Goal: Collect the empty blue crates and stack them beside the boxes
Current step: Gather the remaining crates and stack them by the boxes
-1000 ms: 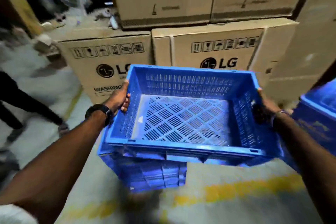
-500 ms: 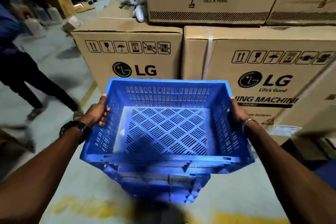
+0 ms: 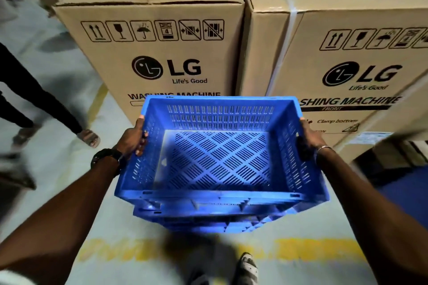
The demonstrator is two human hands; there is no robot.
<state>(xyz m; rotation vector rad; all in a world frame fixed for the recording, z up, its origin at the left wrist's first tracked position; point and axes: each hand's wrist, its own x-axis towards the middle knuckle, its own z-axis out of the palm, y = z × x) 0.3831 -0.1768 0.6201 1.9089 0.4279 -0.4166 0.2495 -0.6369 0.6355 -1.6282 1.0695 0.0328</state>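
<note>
The fingers [image 3: 140, 151] of the left hand [image 3: 132, 139] are curled over the left wall of the top blue crate [image 3: 217, 162], tips inside and thumb up along the rim. The right hand [image 3: 309, 138] is wrapped on the opposite wall at about the same height, its fingertips lost in shadow at what looks like a handle slot. Both hands are thus clamped on the crate, one on each side wall. The crate is empty moulded plastic with slotted walls and a lattice bottom, so I judge it light, stiff and not fragile. Its smooth walls could slip, and the rim lip and handle openings are the sensible holds. It sits nested on more blue crates [image 3: 208, 220] beneath; whether that pile rests on the floor [image 3: 69, 169] I cannot tell. The wrists are level and the forearms reach forward and slightly down, with a watch [image 3: 105, 159] on the left and a bangle [image 3: 324, 147] on the right. The crate is just in front of two cardboard boxes [image 3: 162, 58], near the seam between them.
</note>
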